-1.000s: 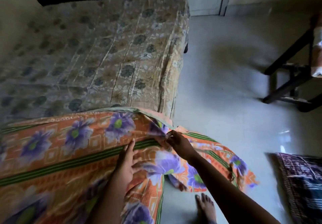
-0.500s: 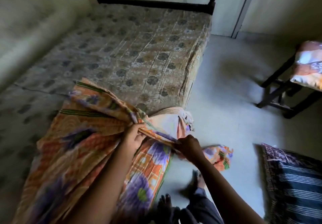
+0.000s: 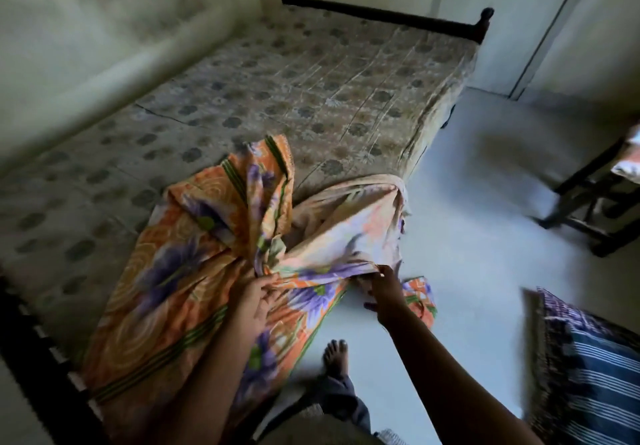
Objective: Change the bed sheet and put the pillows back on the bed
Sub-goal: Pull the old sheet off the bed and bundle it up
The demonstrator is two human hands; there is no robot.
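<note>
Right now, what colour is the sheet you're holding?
The sheet is orange with purple flowers and green stripes; head view.

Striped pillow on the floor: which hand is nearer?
Right. The right hand pinches the orange sheet left of the pillow; the left hand grips the sheet farther left.

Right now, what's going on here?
A person has both hands on the orange sheet: the left hand grips a bunched gather, the right hand pinches an edge. The sheet lies crumpled on the near mattress, one end hanging toward the floor. A striped pillow lies on the floor.
</note>
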